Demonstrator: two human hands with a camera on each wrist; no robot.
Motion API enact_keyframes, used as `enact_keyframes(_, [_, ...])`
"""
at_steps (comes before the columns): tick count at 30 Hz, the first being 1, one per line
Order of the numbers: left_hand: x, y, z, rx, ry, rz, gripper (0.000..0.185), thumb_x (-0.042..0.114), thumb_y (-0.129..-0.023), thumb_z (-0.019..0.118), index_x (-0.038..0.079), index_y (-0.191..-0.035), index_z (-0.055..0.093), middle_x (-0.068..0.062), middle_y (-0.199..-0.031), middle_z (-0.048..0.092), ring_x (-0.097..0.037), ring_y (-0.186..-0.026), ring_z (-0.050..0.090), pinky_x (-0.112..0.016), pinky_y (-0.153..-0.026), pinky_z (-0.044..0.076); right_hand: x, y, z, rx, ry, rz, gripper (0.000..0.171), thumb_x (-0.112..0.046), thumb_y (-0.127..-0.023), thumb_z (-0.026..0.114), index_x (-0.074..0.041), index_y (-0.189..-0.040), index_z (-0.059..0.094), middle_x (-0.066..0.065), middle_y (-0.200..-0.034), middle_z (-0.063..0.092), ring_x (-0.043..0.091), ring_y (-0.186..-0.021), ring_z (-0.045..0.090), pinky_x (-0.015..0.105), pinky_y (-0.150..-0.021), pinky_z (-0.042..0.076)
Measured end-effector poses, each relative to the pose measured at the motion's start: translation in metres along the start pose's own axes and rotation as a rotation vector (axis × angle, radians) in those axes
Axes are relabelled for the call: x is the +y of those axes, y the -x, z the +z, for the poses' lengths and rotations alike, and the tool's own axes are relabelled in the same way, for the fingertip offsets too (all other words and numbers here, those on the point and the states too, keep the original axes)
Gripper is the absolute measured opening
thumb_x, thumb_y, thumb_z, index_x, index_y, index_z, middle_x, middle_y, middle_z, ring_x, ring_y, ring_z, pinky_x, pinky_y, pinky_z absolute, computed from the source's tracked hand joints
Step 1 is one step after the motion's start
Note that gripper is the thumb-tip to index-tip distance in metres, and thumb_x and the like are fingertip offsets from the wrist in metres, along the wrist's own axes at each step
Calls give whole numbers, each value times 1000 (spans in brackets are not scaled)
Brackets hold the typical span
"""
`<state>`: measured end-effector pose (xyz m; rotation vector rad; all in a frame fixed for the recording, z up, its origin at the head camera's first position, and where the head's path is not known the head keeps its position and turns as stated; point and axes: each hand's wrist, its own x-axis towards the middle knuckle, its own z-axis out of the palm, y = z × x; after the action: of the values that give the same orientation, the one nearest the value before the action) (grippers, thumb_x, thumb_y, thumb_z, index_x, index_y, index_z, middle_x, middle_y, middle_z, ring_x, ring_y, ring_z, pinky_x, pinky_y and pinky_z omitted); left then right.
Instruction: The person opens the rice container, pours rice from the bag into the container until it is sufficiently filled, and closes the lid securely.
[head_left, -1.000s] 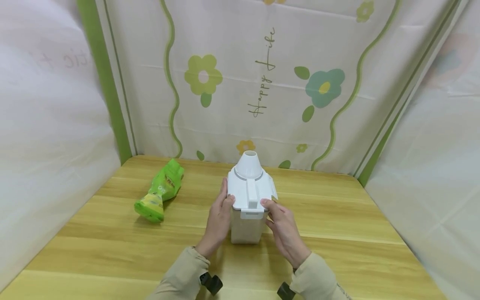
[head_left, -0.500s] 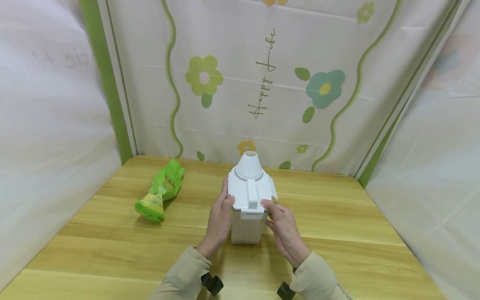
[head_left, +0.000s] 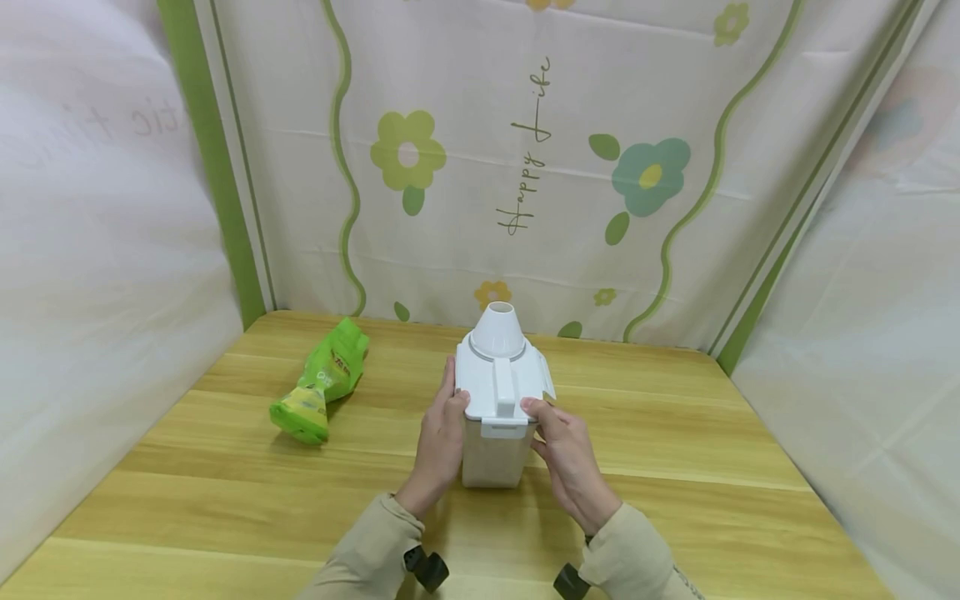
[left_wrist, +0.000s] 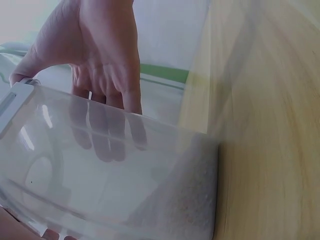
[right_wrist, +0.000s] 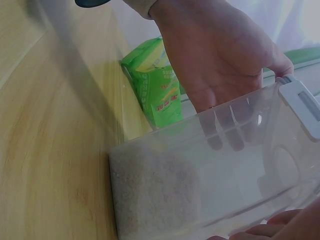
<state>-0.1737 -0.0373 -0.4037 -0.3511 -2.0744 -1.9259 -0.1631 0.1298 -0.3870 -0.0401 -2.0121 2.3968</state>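
Note:
A clear plastic storage container [head_left: 493, 458] with a white lid [head_left: 480, 379] stands upright on the table, and a white cone-shaped piece [head_left: 498, 332] rises from the lid's far end. Pale small grains [right_wrist: 150, 190] fill its lower part. My left hand [head_left: 438, 437] holds the left side, thumb on the lid's edge and fingers along the wall. On the right side, my right hand [head_left: 572, 462] grips the container in the same way, its thumb at the lid's near corner. A white clip [left_wrist: 14, 105] sits on the near edge between both thumbs.
A green and yellow plastic bag [head_left: 337, 367], twisted in the middle, lies on the wooden table [head_left: 225, 483] to the left. Behind the table hangs a white curtain [head_left: 465, 125] with printed flowers, and more white cloth closes both sides.

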Motion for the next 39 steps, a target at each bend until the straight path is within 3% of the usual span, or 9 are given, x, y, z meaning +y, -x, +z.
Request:
enact_keyframes(13, [-1, 1, 1, -2, 47, 2, 57, 24, -105, 31, 6, -156, 14, 3, -161, 11, -11, -145, 11, -34, -117, 12, 2, -1, 1, 10, 5, 7, 26, -22, -87, 66, 1, -76, 70, 14, -114, 65, 23, -111, 58, 42, -95, 49])
enact_keyframes(24, [-1, 0, 1, 3, 31, -5, 57, 25, -105, 30, 5, -156, 14, 4, -160, 11, -11, -145, 11, -34, -117, 12, 1, -2, 1, 14, 5, 8, 27, -23, -87, 66, 1, -75, 69, 14, -115, 65, 23, -113, 57, 42, -95, 48])
enact_keyframes(39, [-1, 3, 2, -9, 75, 22, 57, 26, -106, 29, 6, -156, 12, 2, -161, 9, -12, -145, 10, -34, -117, 11, -1, 1, 1, 2, -13, 29, 28, -23, -88, 65, 4, -86, 71, 16, -124, 59, 24, -117, 54, 44, -100, 43])
